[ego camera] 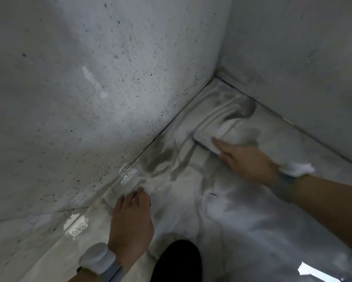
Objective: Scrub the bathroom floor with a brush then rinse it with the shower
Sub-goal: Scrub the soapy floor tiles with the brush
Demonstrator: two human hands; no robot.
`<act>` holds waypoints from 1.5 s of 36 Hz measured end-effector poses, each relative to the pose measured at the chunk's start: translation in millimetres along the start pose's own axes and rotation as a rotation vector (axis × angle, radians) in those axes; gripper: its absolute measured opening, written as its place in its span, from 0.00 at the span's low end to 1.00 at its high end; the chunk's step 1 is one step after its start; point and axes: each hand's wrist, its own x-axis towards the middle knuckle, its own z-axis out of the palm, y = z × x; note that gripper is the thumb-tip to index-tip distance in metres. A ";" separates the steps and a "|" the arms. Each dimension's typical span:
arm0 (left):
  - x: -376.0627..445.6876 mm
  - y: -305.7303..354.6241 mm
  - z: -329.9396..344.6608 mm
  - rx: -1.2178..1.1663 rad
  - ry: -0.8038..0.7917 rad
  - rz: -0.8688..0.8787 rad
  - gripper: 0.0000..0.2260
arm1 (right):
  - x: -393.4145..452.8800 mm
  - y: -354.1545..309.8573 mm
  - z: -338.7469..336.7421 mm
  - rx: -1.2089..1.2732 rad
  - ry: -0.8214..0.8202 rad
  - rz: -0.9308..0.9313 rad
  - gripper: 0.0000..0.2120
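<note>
The wet bathroom floor (242, 231) is pale marble-like, with soapy streaks and grey smears toward the corner. My right hand (246, 159) grips a white brush (207, 139), blurred by motion, with its head pressed on the floor near the corner. The white end of the brush's handle sticks out past my wrist. My left hand (132, 216) rests on the floor beside the left wall, fingers relaxed and holding nothing.
A speckled grey wall (89, 98) rises on the left and a plainer wall (303, 58) on the right; they meet in a corner (216, 75). My dark-clad knee (177, 261) is at the bottom centre. Both wrists wear grey bands.
</note>
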 end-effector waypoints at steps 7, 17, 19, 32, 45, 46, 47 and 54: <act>-1.1 -5.9 7.1 0.027 0.039 -0.030 0.19 | 18.2 58.3 -27.3 0.016 0.160 0.233 0.25; 2.6 -1.2 6.7 0.045 0.046 -0.020 0.23 | -47.8 -1.6 11.9 -0.199 -0.019 -0.057 0.28; 3.0 -0.7 6.3 0.051 0.033 -0.020 0.24 | -25.1 36.5 -8.4 -0.149 0.128 0.149 0.25; 3.8 1.4 5.2 0.070 -0.024 -0.042 0.22 | -42.3 22.1 8.6 -0.165 0.082 0.141 0.26; 0.4 2.7 4.9 0.094 0.018 -0.033 0.25 | -71.3 -2.5 29.0 -0.167 0.071 -0.014 0.26; 3.7 3.1 3.4 0.099 0.018 -0.025 0.25 | -60.2 10.9 19.8 -0.156 0.128 0.079 0.24; 1.7 1.6 4.2 0.100 0.015 -0.021 0.27 | -52.6 19.3 11.4 -0.072 0.165 0.215 0.24; 4.1 0.4 7.3 0.084 0.016 -0.025 0.28 | -84.6 -58.1 66.5 -0.083 0.014 -0.171 0.27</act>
